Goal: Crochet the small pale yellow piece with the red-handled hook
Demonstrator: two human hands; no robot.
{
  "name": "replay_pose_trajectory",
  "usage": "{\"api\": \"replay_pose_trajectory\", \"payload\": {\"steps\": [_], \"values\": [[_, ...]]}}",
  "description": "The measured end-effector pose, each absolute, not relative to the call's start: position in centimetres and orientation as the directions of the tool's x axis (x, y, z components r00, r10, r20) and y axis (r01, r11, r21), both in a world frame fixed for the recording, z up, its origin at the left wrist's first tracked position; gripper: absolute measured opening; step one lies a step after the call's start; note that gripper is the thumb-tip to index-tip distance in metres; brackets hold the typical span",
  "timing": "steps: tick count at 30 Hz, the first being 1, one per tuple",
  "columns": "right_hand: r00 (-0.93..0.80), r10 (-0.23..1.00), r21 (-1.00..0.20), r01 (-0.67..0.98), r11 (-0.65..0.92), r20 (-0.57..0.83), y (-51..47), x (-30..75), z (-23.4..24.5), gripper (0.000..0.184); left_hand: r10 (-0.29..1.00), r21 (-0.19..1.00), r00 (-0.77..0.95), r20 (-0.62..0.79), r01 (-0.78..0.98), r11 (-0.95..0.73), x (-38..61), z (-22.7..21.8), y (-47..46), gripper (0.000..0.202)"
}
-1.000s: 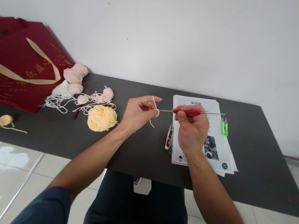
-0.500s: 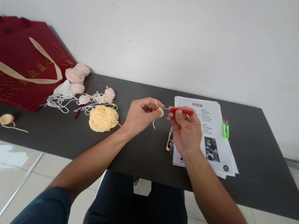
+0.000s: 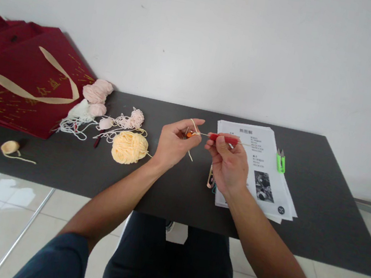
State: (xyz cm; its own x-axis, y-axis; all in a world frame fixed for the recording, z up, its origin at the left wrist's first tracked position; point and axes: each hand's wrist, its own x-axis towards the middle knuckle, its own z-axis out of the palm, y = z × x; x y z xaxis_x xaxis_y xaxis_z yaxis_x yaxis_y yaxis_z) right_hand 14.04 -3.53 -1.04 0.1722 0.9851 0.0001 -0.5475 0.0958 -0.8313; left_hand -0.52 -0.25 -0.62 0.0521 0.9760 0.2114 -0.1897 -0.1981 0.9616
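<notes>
My right hand [image 3: 228, 158] is closed around the red handle of a crochet hook [image 3: 225, 139], its thin metal shaft pointing left. The shaft's tip reaches my left hand [image 3: 177, 138], whose thumb and fingers pinch a small piece of cream crochet work, mostly hidden by them. Over the raised index finger runs a strand of cream yarn [image 3: 195, 125], and a short tail hangs below the thumb. Something small and orange [image 3: 191, 134] shows between the left fingers. Left of that hand lies a yellow yarn ball [image 3: 129, 147].
Printed sheets [image 3: 269, 148] lie under and beyond my right hand, with green thread snips [image 3: 280, 161] at their right edge. Pink yarn balls [image 3: 97, 91], dark red gift bags [image 3: 38, 81] and a small cream crocheted cup [image 3: 10, 146] occupy the left of the dark table [image 3: 175, 199].
The hook's handle has shifted slightly left toward my left hand. My left index finger is lifted a little higher, and the cream piece shows less between the fingers.
</notes>
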Motion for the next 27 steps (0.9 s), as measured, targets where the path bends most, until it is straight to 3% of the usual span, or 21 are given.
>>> {"api": "replay_pose_trajectory", "payload": {"steps": [6, 13, 20, 27], "values": [[0.21, 0.977, -0.831, -0.539, 0.136, 0.023, -3.56, 13.73, -1.04, 0.022, 0.987, 0.934, 0.004, 0.162, -0.323, -0.152, -0.29, -0.57, -0.45, 0.044], [0.228, 0.972, -0.855, -0.492, 0.161, 0.052, -3.68, 13.76, -0.77, 0.022, 0.995, 0.939, -0.035, 0.098, -0.326, -0.104, -0.48, -0.44, -0.26, 0.023], [0.235, 0.969, -0.854, -0.487, 0.184, 0.075, -3.71, 13.67, -0.8, 0.021, 0.993, 0.931, -0.025, 0.114, -0.346, -0.116, -0.27, -0.64, -0.31, 0.035], [0.297, 0.938, -0.891, -0.356, 0.281, 0.177, -4.36, 13.05, -1.24, 0.018, 0.991, 0.909, -0.023, 0.129, -0.397, -0.128, 0.07, -0.43, -0.69, 0.034]]}}
